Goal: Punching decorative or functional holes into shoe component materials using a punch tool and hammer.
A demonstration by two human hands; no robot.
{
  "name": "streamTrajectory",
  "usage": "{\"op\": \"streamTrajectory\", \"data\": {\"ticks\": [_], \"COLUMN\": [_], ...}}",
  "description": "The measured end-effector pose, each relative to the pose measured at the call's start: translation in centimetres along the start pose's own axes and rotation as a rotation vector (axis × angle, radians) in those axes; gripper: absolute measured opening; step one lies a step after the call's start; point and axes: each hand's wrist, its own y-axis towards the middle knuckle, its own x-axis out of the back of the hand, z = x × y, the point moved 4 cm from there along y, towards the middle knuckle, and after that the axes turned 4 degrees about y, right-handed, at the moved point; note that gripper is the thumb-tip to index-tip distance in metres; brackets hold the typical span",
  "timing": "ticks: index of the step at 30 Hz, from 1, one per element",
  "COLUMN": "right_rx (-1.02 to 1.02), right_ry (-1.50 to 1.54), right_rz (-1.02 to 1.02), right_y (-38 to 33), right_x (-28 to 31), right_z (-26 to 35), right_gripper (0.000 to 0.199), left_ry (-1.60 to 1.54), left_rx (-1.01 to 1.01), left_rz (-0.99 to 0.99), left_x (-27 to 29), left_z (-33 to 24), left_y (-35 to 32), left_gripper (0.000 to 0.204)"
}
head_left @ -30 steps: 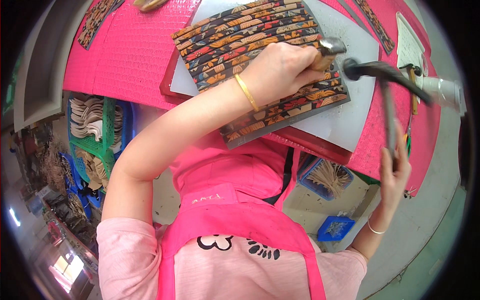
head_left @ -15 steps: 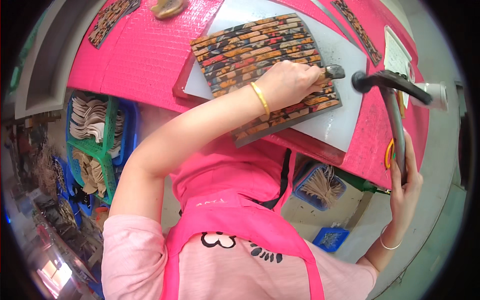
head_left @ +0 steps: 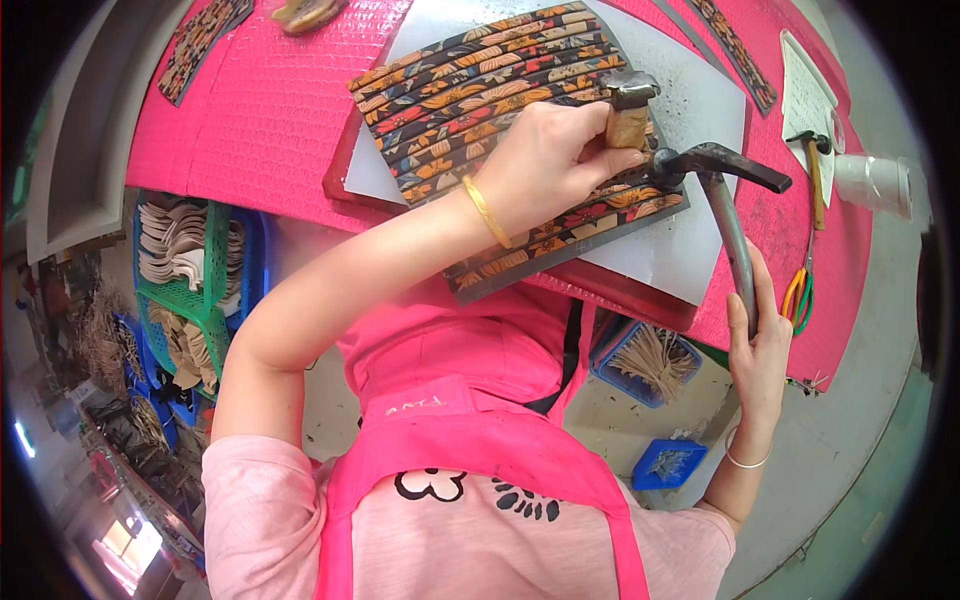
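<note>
The left hand [head_left: 555,160] is closed around a short punch tool [head_left: 627,110] that stands nearly upright on the woven panel [head_left: 500,110], its metal head on top and its lower end on the strips. The right hand [head_left: 762,345] grips the handle of a dark hammer [head_left: 725,200]. The long axis of the hammer runs from this hand up and a little to the left, and its head lies across the top, with one end just beside the punch tool and the other end pointing to the right. The woven panel, made of flowered strips in orange, red and black, lies tilted on a grey board [head_left: 690,240], which rests on the pink table [head_left: 270,110]. The left forearm crosses the lower part of the panel and hides it there. At the right edge of the table lie a smaller hammer [head_left: 812,170], scissors with coloured handles [head_left: 800,290] and a white sheet of paper [head_left: 805,85]. Below the table stand a green basket [head_left: 205,290] with pale pieces and a blue box [head_left: 650,365] of thin sticks.
</note>
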Motion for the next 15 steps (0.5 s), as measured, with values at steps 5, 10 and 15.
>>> {"op": "streamTrajectory", "data": {"ticks": [5, 10, 15], "right_rx": [-0.024, -0.034, 0.000], "right_ry": [0.038, 0.043, 0.055], "right_rz": [-0.026, 0.016, -0.020], "right_y": [0.0, 0.3, -0.2], "right_x": [-0.2, -0.2, -0.1], "right_z": [-0.8, -0.4, -1.9], "right_gripper": [0.040, 0.041, 0.041], "left_ry": [0.141, 0.149, 0.200], "left_rx": [-0.038, -0.090, -0.128], "left_rz": [0.091, 0.069, 0.077], "left_x": [-1.3, -1.2, -1.7], "left_z": [0.5, 0.5, 0.3], "left_y": [-0.1, 0.1, 0.0], "left_gripper": [0.019, 0.019, 0.024]}}
